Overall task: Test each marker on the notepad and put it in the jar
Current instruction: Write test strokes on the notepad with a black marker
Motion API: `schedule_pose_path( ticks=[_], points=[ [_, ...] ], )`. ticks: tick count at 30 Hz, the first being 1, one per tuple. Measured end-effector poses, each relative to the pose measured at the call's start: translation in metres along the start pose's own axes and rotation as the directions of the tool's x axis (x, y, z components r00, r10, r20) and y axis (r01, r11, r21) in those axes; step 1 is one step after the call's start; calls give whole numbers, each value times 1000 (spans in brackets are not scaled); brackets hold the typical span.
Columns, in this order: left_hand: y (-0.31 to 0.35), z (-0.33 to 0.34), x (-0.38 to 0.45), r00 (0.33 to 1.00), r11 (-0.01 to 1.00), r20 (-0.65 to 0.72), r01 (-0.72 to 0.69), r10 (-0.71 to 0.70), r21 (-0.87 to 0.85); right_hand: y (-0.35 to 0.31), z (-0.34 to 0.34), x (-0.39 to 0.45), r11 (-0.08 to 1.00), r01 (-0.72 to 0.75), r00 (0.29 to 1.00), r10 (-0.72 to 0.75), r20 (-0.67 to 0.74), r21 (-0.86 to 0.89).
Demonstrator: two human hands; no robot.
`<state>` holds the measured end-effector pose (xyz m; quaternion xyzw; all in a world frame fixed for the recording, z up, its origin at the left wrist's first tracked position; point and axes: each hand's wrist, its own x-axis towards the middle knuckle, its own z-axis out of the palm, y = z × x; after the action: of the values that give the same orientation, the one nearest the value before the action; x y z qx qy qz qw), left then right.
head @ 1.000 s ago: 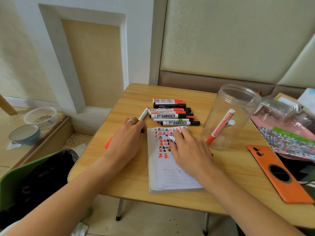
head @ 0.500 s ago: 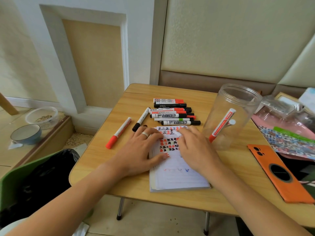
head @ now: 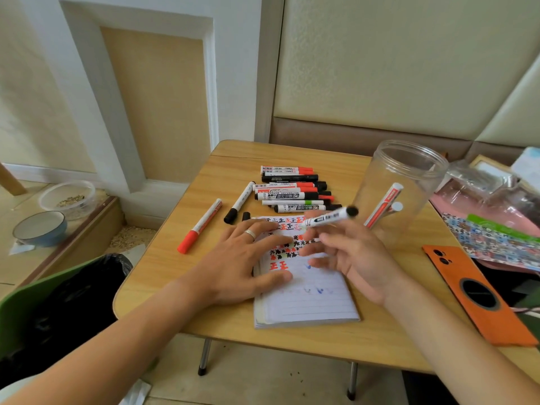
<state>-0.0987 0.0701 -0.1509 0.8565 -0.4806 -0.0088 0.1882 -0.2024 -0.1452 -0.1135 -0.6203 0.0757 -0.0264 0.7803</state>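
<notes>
Now | right-hand fingers (head: 314,233) pinch black-capped whiteboard marker (head: 330,217) loosely above notepad (head: 309,299), centre frame | left hand (head: 236,264) flat, pinning page | clear jar (head: 403,188) right of centre | risk: loose pinch drops marker; reaching arm tips jar off counter (head: 292,340).

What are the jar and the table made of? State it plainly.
Jar: looks like clear, glossy plastic; the red marker inside shows through its wall. Table: light wood or wood-look laminate with a smooth finish and printed-looking grain; which of the two cannot be told.
</notes>
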Motion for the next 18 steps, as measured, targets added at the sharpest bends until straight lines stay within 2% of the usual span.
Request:
schedule_pose_path(
  ticks=[3,6,12,18],
  points=[
    [1,0,0,1000,999,9,-8,7,34,8,4,-2,969,72,997,-80,-24,-237],
    [2,0,0,1000,999,14,-12,12,37,13,8,-4,926,98,989,-131,-68,-364],
    [3,-1,0,999,999,48,-24,22,41,14,13,-6,904,104,988,-140,-58,-415],
    [6,-3,0,998,1000,60,3,-4,19,20,16,-1,856,63,977,-158,-143,-514]
  ],
)
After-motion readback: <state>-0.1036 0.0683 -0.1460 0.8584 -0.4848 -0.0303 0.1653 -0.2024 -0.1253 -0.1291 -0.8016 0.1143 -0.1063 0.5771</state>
